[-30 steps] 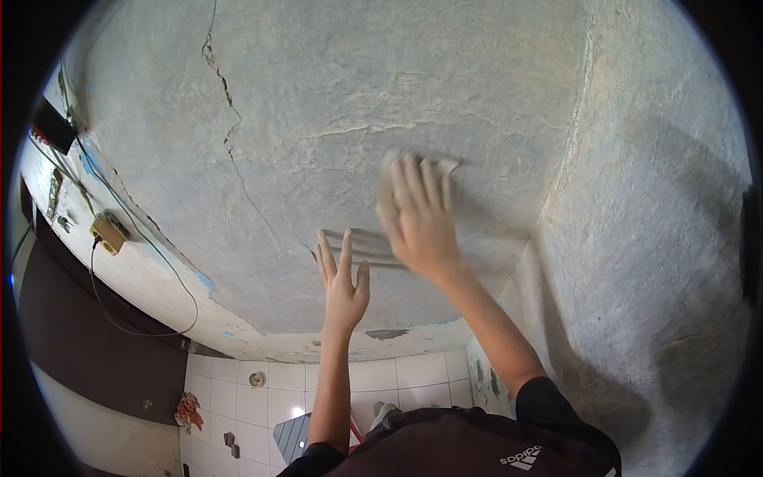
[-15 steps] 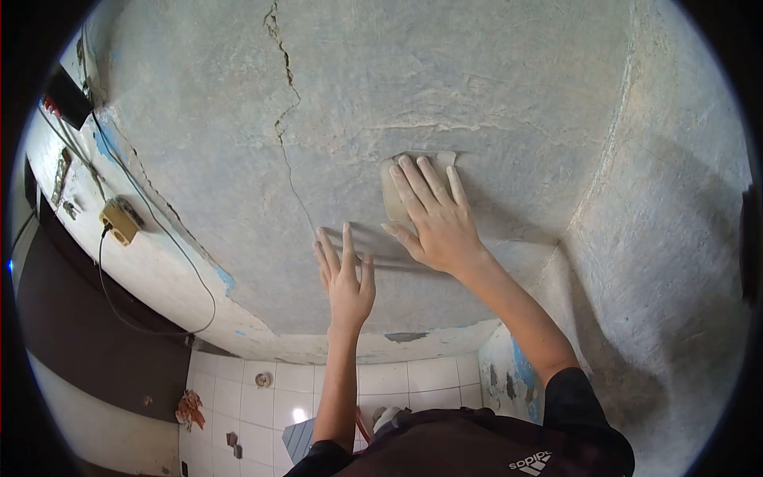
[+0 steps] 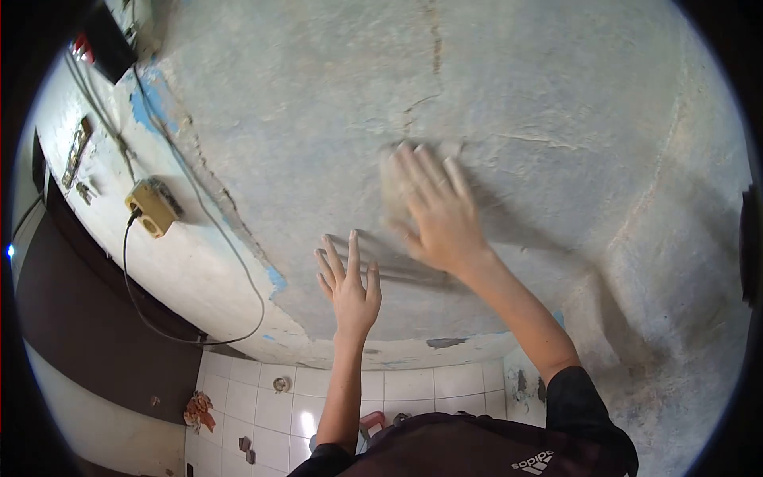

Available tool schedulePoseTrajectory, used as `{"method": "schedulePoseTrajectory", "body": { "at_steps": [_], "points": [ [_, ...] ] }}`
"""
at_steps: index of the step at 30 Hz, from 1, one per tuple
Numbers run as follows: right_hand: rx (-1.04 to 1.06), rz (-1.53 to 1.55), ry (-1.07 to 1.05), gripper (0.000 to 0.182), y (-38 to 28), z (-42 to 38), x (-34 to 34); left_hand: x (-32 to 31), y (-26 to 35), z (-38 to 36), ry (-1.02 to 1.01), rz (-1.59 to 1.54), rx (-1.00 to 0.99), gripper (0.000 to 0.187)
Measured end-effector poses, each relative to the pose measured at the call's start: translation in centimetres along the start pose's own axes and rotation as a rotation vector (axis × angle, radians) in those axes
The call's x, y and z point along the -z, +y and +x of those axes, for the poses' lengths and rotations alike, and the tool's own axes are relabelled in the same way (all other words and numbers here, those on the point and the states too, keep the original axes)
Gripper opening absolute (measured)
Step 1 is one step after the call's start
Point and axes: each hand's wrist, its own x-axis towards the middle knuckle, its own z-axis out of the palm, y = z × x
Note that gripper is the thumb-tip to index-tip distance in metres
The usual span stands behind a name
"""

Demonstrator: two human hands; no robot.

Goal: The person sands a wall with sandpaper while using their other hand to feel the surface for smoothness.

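My right hand (image 3: 445,219), slightly blurred, lies flat over a pale beige sheet of sandpaper (image 3: 391,187) and presses it to the grey plaster wall (image 3: 302,151). The sheet's left edge shows past my fingers; the rest is hidden under the palm. Lower and to the left, my left hand (image 3: 352,294) is open with its fingers spread at the wall, holding nothing. Whitish dust coats the fingertips of both hands. A crack (image 3: 436,48) runs down the plaster to just above my right fingers.
On the left stand a yellowish power socket (image 3: 155,211) with a black plug, a hanging cable (image 3: 258,298) and a dark box (image 3: 106,44). Blue paint (image 3: 151,103) shows along the plaster's ragged edge. Below are white floor tiles (image 3: 270,397) with small debris. The wall bulges at right.
The view has swung left, so the crack and socket sit farther right in it. My right hand has moved left across the wall with the sandpaper, to below the crack; my left hand has moved left too.
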Motion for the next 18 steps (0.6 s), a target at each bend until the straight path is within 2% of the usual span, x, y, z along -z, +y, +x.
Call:
{"method": "schedulePoseTrajectory", "body": {
  "at_steps": [2,4,6,8,10,14,18],
  "points": [
    [-0.098,0.000,0.157,0.080,-1.2,1.7,-0.2,1.2,-2.0,0.5,0.018,-0.032,-0.006,0.060],
    [-0.049,0.016,0.115,0.080,-3.1,1.4,-1.7,2.0,-3.8,1.0,0.048,-0.083,0.001,0.061],
    [0.145,0.148,-0.095,0.079,-4.7,0.0,-4.3,2.4,-5.7,0.5,0.066,-0.132,0.001,0.062],
    [0.116,0.118,-0.084,0.079,-5.1,0.3,-5.5,1.5,-7.2,0.5,0.136,-0.183,-0.022,0.064],
    [0.105,-0.071,0.026,0.077,-4.9,2.6,-5.2,1.3,-7.6,0.0,0.131,-0.195,0.002,0.066],
    [-0.039,-0.117,0.182,0.078,-7.0,6.6,-5.2,1.8,-9.1,-0.6,0.065,-0.228,0.011,0.069],
    [0.091,-0.094,-0.019,0.078,-9.0,4.9,-7.9,1.9,-10.7,-1.0,0.058,-0.249,0.041,0.069]
  ]
}}
